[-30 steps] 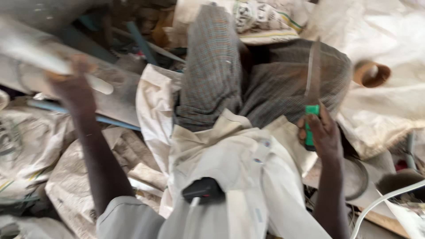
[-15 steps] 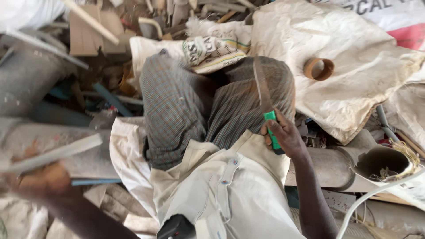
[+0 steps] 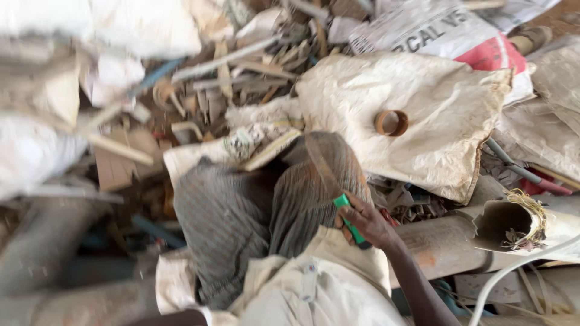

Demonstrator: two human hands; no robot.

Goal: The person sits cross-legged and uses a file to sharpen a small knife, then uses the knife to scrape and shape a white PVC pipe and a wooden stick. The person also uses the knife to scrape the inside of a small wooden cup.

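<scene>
Clamped around the green handle of a saw (image 3: 338, 193), our right hand (image 3: 368, 222) rests on our grey-trousered knees (image 3: 266, 211), its blade pointing up-left, with a brown ring (image 3: 391, 122) on a pale sack (image 3: 423, 121) further right.

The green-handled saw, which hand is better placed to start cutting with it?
Probably the right hand: it already grips the green-handled saw, blade over the knees. The left hand is out of view.
</scene>
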